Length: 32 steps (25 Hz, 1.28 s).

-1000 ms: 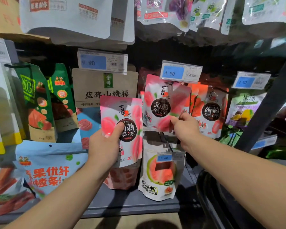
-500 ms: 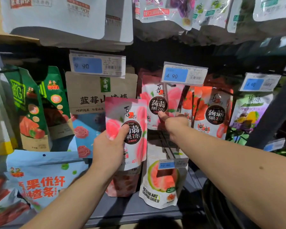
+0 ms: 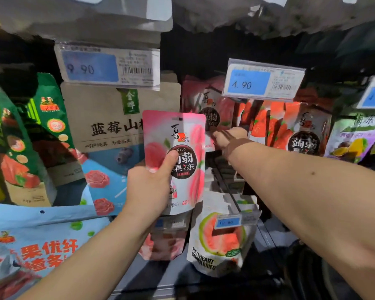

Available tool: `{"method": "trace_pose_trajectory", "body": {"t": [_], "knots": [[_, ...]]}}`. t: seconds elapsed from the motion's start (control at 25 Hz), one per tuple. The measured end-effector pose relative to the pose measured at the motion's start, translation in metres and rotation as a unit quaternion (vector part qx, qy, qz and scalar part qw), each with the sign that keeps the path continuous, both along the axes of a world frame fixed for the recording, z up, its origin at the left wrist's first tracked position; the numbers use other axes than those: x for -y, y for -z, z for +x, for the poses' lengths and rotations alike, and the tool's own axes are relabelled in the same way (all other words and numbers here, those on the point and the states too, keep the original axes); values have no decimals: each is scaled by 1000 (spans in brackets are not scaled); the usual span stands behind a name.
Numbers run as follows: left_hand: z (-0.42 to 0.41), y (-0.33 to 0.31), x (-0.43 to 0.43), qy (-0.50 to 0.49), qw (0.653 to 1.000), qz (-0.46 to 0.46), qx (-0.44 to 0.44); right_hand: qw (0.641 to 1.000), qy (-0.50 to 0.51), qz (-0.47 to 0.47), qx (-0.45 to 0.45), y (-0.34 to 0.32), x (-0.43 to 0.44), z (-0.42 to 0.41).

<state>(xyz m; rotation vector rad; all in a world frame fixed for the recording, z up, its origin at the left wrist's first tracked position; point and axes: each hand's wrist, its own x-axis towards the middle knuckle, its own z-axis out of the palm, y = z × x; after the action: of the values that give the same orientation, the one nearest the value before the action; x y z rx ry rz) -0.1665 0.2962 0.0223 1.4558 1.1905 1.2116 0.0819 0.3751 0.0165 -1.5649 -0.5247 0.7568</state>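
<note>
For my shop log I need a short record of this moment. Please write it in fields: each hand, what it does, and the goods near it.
left hand: grips a pink pouch, thumb on its front
right hand: reaches to the hung pink pouches; whether its fingers hold one is unclear
above these: 4.90 tag
to their right: red pouches
below: guava pouch
at left: brown bag under a 9.90 tag

2 hands [image 3: 149,187] [image 3: 227,138], 2 pink peach pouches [image 3: 188,135] [image 3: 204,94] — and 1 guava bag [image 3: 217,241].
</note>
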Motion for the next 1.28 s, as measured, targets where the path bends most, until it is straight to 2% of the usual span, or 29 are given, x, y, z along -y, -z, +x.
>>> {"method": "trace_pose_trajectory", "body": {"t": [0.04, 0.12, 0.2, 0.24, 0.36, 0.44, 0.52, 0.64, 0.88, 1.0, 1.16, 1.28], "knots": [[0, 0, 1, 4, 1000, 1, 4, 999, -20, 18, -25, 2, 6, -2], [1, 0, 4, 15, 1000, 5, 13, 999, 20, 16, -48, 0, 25, -14], [2, 1, 9, 32, 999, -8, 36, 999, 45, -10, 15, -4, 61, -31], [2, 2, 12, 40, 998, -18, 49, 999, 45, 6, 8, -8, 78, -39], [2, 0, 22, 62, 996, -27, 62, 994, -66, 59, -56, -25, 137, -59], [3, -4, 34, 68, 995, -22, 68, 982, -175, 51, -41, -34, 170, -71], [6, -9, 47, 74, 994, -19, 75, 981, -192, 35, 14, -35, 188, -80], [9, -14, 62, 107, 991, -8, 83, 989, -124, 69, 47, -35, 204, -84], [14, -19, 80, 126, 990, 39, 57, 993, -35, 108, 35, -48, 223, -72], [23, -25, 78, 125, 984, 82, 100, 992, -24, 121, 33, -57, 224, -68], [28, -26, 80, 83, 978, 183, 60, 991, -22, 127, 27, -64, 224, -67], [30, -21, 80, 85, 973, 211, 43, 993, -17, 108, 39, -59, 222, -64]]}}
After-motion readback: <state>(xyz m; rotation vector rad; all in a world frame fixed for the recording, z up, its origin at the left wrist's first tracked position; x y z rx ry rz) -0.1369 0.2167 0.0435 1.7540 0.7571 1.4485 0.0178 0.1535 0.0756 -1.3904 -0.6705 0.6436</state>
